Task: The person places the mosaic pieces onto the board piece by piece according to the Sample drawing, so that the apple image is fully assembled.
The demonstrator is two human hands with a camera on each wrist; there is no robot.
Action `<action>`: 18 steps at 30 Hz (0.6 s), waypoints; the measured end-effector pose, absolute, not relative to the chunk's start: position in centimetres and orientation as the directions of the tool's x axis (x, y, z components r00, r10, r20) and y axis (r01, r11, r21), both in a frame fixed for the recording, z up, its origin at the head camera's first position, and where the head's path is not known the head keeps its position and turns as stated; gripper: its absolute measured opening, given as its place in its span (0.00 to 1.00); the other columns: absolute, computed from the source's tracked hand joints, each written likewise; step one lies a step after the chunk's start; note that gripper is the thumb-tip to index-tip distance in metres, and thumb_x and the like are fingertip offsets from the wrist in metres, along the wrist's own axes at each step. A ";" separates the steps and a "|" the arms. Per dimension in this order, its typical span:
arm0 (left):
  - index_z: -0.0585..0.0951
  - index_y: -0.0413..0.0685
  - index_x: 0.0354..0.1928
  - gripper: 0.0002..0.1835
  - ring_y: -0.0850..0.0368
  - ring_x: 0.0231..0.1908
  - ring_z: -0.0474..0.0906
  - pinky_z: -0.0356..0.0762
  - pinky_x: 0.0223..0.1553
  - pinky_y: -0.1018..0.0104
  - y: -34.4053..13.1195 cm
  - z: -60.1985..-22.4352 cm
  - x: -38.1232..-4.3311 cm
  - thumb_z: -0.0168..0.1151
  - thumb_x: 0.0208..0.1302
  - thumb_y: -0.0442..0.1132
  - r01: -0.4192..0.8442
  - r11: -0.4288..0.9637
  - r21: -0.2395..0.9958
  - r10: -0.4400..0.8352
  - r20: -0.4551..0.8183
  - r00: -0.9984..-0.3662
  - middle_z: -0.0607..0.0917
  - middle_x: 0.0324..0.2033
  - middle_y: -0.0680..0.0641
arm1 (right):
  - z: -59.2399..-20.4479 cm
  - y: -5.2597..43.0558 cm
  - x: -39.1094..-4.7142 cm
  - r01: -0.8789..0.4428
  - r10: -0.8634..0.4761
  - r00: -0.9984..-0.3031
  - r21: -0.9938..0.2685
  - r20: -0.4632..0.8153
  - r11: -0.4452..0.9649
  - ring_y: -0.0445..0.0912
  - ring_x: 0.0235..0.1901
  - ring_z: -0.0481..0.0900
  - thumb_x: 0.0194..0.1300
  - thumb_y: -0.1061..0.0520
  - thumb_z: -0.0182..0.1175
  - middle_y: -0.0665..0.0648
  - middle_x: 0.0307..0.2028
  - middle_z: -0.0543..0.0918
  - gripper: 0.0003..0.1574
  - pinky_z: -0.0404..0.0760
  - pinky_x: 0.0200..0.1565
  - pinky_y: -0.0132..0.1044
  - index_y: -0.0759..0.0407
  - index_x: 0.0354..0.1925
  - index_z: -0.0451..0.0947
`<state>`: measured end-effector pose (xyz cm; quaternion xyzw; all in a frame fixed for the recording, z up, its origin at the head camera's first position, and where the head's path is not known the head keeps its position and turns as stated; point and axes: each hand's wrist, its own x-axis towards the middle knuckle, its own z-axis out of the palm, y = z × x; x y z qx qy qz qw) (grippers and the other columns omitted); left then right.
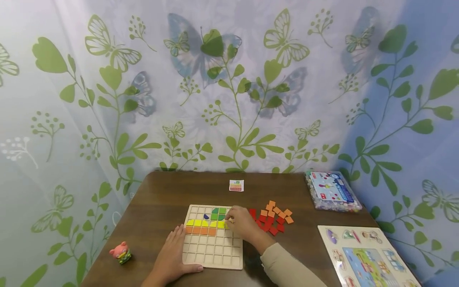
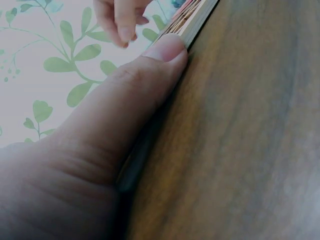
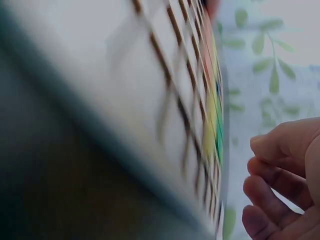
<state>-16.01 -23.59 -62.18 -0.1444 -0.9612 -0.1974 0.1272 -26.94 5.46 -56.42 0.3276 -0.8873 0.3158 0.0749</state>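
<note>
A square wooden grid board lies on the table with coloured tiles in its cells. Yellow tiles form a row above several orange ones; green tiles fill cells near the top right, and a dark blue piece sits to their left. My left hand rests against the board's left side, its thumb along the front edge. Over the board's right side hovers my right hand, fingers loosely bent near the yellow row. In the right wrist view, its fingertips show no tile between them.
Red tiles and orange tiles lie loose right of the board. A small picture card is behind it. A pink-headed toy figure stands left. On the right are a bead box and a picture puzzle.
</note>
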 end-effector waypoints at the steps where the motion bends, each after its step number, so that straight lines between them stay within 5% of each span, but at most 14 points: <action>1: 0.63 0.26 0.76 0.78 0.33 0.76 0.57 0.53 0.75 0.39 -23.6 -62.1 -16.0 0.65 0.40 0.88 0.324 0.881 0.346 0.225 0.295 -0.928 0.63 0.76 0.29 | -56.3 6.4 -27.6 -0.612 -0.509 -0.789 -0.516 0.345 0.599 0.47 0.39 0.81 0.65 0.67 0.72 0.51 0.39 0.83 0.03 0.86 0.42 0.41 0.61 0.37 0.89; 13: 0.62 0.27 0.77 0.80 0.34 0.77 0.55 0.51 0.76 0.42 -23.5 -62.2 -16.3 0.64 0.38 0.89 0.310 0.887 0.342 0.221 0.275 -0.936 0.62 0.77 0.30 | -56.4 17.5 -33.3 -0.252 -0.181 -0.964 -0.447 0.195 0.858 0.70 0.52 0.76 0.64 0.66 0.71 0.65 0.52 0.82 0.08 0.77 0.54 0.68 0.58 0.41 0.89; 18: 0.63 0.27 0.76 0.79 0.33 0.76 0.57 0.54 0.75 0.41 -23.7 -62.3 -16.0 0.65 0.39 0.88 0.321 0.886 0.333 0.224 0.297 -0.928 0.63 0.76 0.29 | -57.4 18.5 -33.8 -0.249 -0.188 -0.967 -0.480 0.172 0.841 0.62 0.46 0.82 0.64 0.68 0.67 0.62 0.45 0.84 0.06 0.82 0.47 0.58 0.60 0.38 0.88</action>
